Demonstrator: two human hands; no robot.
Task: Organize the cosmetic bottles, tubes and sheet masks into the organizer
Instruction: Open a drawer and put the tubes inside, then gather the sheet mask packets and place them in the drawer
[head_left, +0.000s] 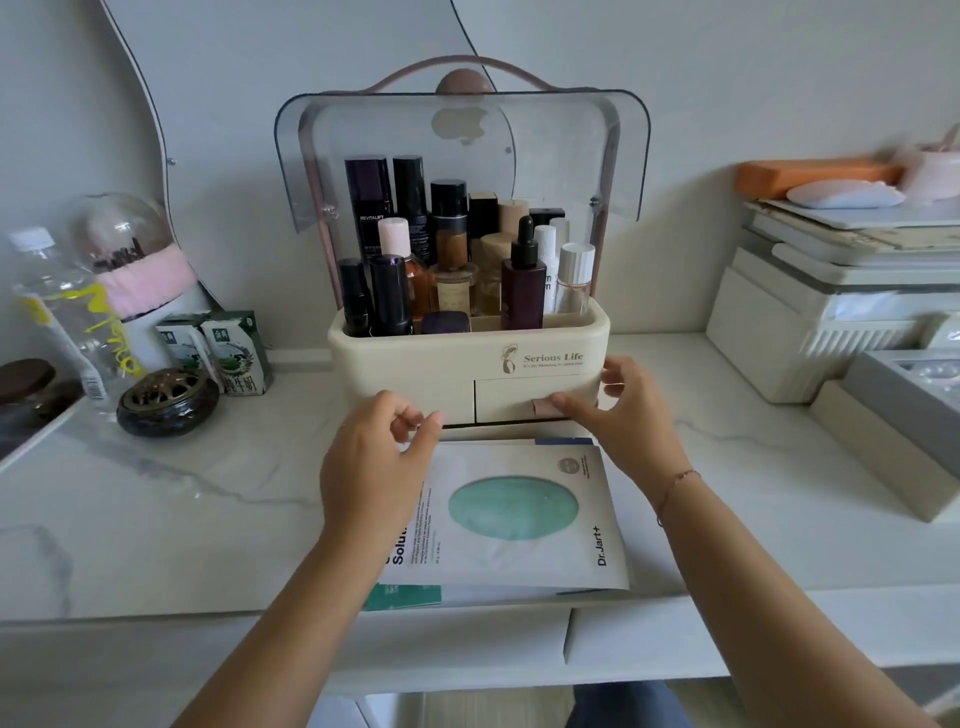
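Observation:
The cream organizer (415, 358) stands at the middle of the counter with its clear lid (571, 135) swung up. Several dark and pale cosmetic bottles (522, 291) stand upright in its top tray. Two drawers sit side by side at its base. My left hand (379, 457) has its fingers curled at the left drawer's front and seems to pinch the small pink pull tab there. My right hand (623, 410) has relaxed fingers, with the fingertips touching the right drawer's pink tab (543, 409). A stack of sheet masks (514, 509) lies flat in front of the organizer, between my forearms.
At the left stand a water bottle (57, 312), a snow globe (124, 244), two milk cartons (234, 353) and a dark incense burner (166, 402). Stacked white boxes (831, 312) and a tray fill the right side. The counter's front edge (208, 613) runs just below the masks.

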